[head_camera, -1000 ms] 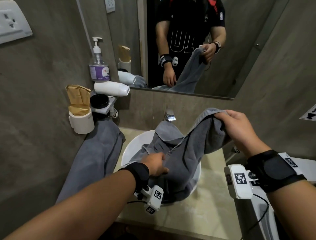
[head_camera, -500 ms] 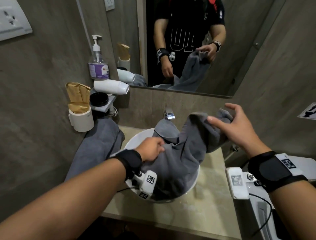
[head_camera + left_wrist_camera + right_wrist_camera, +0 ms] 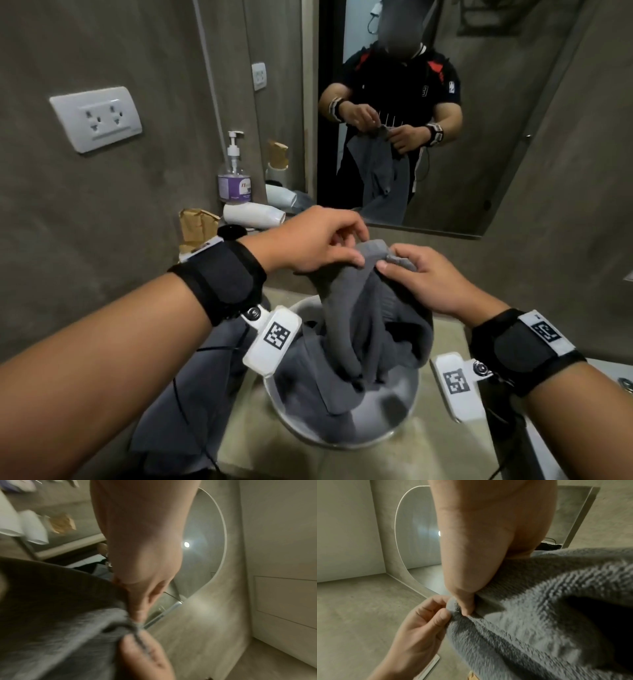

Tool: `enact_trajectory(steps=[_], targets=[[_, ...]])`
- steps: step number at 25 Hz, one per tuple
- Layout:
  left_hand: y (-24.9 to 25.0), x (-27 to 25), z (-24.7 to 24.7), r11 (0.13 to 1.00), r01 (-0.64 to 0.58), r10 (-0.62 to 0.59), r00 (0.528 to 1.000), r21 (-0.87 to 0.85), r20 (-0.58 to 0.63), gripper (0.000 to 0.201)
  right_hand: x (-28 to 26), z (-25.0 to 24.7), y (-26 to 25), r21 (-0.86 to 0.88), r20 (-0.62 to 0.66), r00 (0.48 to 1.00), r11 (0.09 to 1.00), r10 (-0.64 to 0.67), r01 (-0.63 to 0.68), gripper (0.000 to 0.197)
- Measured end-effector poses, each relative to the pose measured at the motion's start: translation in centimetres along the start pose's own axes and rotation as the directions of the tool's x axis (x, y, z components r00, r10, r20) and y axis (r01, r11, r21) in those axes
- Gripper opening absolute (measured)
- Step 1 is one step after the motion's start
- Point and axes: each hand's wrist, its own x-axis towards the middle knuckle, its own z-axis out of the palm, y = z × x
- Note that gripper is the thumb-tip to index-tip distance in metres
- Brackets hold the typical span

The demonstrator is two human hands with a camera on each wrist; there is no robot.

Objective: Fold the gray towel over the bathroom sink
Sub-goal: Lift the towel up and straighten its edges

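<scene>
The gray towel (image 3: 363, 318) hangs bunched from both hands, its lower part heaped in the white sink bowl (image 3: 383, 435). My left hand (image 3: 358, 250) pinches the towel's top edge between thumb and fingers. Just to its right, almost touching, my right hand (image 3: 390, 258) pinches the same edge. In the left wrist view the left hand (image 3: 137, 615) nips the towel (image 3: 60, 615), with the right hand (image 3: 142, 653) below it. The right wrist view shows the right hand (image 3: 467, 605) with its thumb pressed on the towel (image 3: 539, 615) and the left hand (image 3: 445, 608) pinching the corner.
A second gray towel (image 3: 205, 394) lies on the counter (image 3: 445, 455) left of the bowl. On a shelf behind it are a soap pump bottle (image 3: 234, 178), a white hair dryer (image 3: 253, 214) and a brown paper bag (image 3: 197, 226). The mirror (image 3: 513, 102) is straight ahead, and the hands hide the faucet.
My left hand has risen from the bowl to the towel's top edge. The right hand has closed in to meet it. The towel is lifted higher and the head view has tilted up.
</scene>
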Motion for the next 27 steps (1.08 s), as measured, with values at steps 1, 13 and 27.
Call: enact_trajectory(steps=[1, 13, 27], targets=[[-1.1, -1.0, 1.0, 0.996, 0.068, -0.068, 0.998, -0.059, -0.001, 0.033, -0.1, -0.3, 0.0, 0.020, -0.024, 1.000, 1.000, 0.015, -0.014, 0.028], [-9.4, -3.0, 10.4, 0.530, 0.208, -0.603, 0.774, -0.822, -0.193, 0.013, -0.6, -1.9, 4.3, 0.284, -0.183, 0.944, 0.934, 0.275, -0.218, 0.022], [-0.4, 6.2, -20.0, 0.938, 0.229, 0.032, 0.690, 0.259, -0.723, 0.011, 7.0, -21.1, -6.3, -0.068, -0.679, 0.734, 0.995, 0.004, -0.067, 0.014]])
